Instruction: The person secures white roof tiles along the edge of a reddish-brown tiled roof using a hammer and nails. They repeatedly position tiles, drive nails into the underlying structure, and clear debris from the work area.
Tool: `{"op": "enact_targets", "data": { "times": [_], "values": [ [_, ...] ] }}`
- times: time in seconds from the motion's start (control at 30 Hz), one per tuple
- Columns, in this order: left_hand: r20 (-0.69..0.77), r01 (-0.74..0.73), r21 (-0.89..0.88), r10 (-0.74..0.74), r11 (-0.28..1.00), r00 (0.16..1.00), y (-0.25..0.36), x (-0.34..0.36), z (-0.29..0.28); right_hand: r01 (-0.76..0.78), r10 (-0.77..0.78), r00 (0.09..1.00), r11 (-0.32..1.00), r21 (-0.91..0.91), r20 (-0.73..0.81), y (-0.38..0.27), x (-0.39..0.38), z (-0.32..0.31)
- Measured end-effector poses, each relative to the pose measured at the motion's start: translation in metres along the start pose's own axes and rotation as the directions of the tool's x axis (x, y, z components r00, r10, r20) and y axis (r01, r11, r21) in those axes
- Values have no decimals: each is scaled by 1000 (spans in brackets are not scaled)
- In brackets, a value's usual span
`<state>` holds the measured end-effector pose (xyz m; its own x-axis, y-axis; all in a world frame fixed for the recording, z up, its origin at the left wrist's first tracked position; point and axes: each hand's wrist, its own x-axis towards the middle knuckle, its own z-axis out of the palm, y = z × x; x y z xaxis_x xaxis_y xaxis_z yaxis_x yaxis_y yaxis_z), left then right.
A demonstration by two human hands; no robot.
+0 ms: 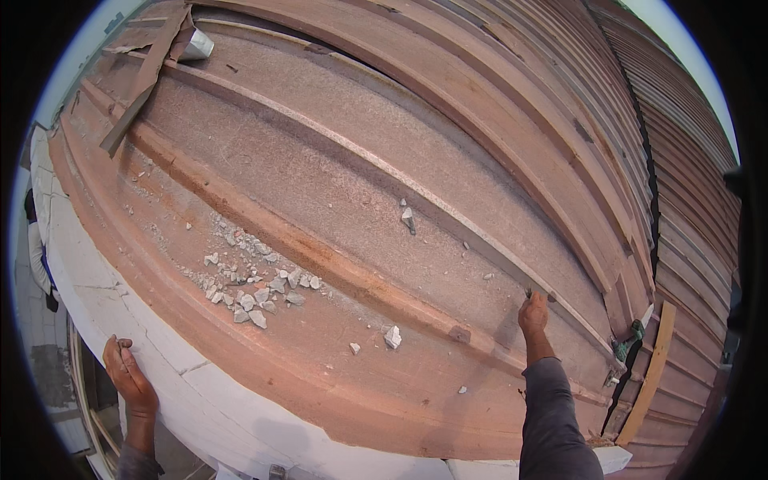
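My right hand (534,317) reaches over the rusty-red ribbed metal roof (320,172), its fingers closed beside a raised rib. A small dark tip shows at the fingers, too small to name. At the lower left, my left hand (130,382) is beside the white cracked parapet (180,356), fingers curled together. Something small and dark shows at its fingertips; I cannot make out what it is. Between the hands, grey broken rubble (256,296) lies heaped in a roof channel. A larger pale chunk (393,337) sits apart from the pile, and a long shard (409,220) rests farther up.
A wooden plank (650,372) and a green knotted cloth or rope (628,344) lie at the right, near a dark seam. A bent metal strip (144,84) juts out at the upper left. Beyond the parapet is a drop, with another person's sleeve (38,256) at far left.
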<state>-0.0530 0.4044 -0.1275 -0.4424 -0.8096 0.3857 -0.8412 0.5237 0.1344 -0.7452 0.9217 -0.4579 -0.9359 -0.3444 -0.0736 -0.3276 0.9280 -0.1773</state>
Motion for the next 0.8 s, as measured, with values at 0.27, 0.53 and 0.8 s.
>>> {"op": "enact_targets", "data": {
  "times": [0.27,0.53,0.8],
  "values": [
    [22,12,88,-14,996,1000,45,8,-12,359,-559,798,740,568,225,-265,-61,0],
    [21,6,13,-6,1000,1000,51,15,-21,549,-755,609,623,557,244,-562,-45,-36],
    [44,21,-30,-20,999,999,47,14,-21,800,-860,510,489,347,38,-704,-110,-65]
  ]
}}
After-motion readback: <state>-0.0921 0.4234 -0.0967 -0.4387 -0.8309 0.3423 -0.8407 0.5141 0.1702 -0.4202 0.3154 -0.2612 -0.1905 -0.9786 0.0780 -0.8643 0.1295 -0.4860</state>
